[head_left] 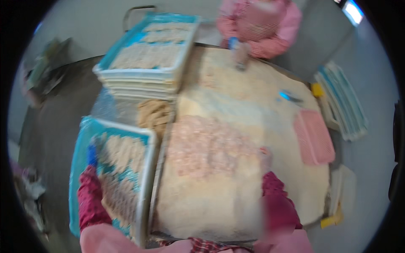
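My left hand (98,143), with a blue band at the wrist, reaches into a blue-lined white tray (149,168) at the left. It is at the far left end of rows of pale, flour-coated pieces (122,149). Motion blur smears its fingers. My right hand (265,159) is low over the floured table (202,206), at the right end of a spread heap of pale pink raw meat pieces (206,145). A small reddish spot shows at its fingertips, but blur hides whether anything is held.
Stacked trays (139,80) of coated pieces stand at the back left. A tan cloth (154,116) lies between them and the near tray. Across the table, a person in pink (261,25) works. At the right are a pink basket (313,137), a blue-handled tool (290,97) and upright trays (344,101).
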The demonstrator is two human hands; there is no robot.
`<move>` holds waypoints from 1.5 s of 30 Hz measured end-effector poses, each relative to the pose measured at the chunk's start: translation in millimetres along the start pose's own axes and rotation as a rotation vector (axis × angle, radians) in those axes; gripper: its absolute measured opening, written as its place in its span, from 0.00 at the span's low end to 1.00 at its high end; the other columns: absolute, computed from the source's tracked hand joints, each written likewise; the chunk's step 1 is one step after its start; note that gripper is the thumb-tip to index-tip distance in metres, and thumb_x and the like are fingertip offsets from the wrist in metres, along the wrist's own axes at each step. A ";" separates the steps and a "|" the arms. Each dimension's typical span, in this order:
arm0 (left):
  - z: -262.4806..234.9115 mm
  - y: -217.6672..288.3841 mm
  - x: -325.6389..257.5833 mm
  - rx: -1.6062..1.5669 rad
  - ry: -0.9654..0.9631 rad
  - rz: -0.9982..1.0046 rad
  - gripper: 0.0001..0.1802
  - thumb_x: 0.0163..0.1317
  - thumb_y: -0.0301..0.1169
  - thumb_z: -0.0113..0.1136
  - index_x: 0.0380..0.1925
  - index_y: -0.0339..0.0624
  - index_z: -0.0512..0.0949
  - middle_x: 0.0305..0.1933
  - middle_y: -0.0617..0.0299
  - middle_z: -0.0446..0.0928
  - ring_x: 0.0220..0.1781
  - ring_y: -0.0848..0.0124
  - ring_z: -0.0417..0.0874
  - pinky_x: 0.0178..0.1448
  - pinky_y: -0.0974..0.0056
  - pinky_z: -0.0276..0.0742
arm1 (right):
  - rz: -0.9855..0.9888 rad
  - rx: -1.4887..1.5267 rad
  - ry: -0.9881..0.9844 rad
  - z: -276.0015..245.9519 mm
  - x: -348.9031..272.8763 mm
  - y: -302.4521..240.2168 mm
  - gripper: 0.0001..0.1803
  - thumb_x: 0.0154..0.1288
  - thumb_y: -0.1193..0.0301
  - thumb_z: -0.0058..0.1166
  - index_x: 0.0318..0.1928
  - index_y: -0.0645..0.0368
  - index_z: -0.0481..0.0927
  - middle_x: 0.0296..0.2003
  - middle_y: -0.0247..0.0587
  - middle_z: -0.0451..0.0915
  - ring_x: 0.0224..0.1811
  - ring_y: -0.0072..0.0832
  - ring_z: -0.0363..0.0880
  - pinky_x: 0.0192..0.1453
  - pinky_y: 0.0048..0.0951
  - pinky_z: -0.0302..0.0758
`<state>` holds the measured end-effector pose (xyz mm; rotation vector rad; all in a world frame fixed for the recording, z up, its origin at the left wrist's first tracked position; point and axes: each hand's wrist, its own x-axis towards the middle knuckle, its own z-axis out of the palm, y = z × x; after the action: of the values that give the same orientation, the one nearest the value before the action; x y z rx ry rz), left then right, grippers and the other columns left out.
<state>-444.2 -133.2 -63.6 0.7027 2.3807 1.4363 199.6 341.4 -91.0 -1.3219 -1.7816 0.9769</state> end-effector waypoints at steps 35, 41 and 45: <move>317.9 221.0 -327.7 -0.365 -0.482 -0.179 0.15 0.54 0.26 0.63 0.43 0.38 0.77 0.45 0.55 0.78 0.46 0.69 0.78 0.51 0.64 0.74 | -0.053 0.025 -0.041 -21.6 -149.3 -102.7 0.14 0.53 0.80 0.57 0.42 0.60 0.76 0.36 0.40 0.79 0.40 0.30 0.78 0.47 0.27 0.72; 289.8 221.2 -321.2 0.212 -0.733 0.276 0.17 0.57 0.36 0.59 0.46 0.46 0.76 0.48 0.52 0.75 0.46 0.54 0.78 0.48 0.60 0.75 | -0.301 -0.003 0.176 -49.4 -176.0 -137.8 0.15 0.51 0.82 0.57 0.42 0.59 0.76 0.39 0.39 0.78 0.43 0.33 0.76 0.50 0.30 0.70; 279.5 213.6 -321.2 0.486 -0.753 0.435 0.15 0.58 0.38 0.57 0.44 0.47 0.77 0.44 0.54 0.76 0.43 0.55 0.78 0.45 0.58 0.75 | -0.563 -0.440 -0.292 -58.5 -190.7 -129.8 0.16 0.53 0.71 0.59 0.44 0.57 0.76 0.40 0.39 0.78 0.43 0.37 0.76 0.53 0.38 0.69</move>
<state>13.5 -12.1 -12.0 1.6167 2.0022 0.5021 237.8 141.1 31.6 -0.8446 -2.5118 0.4923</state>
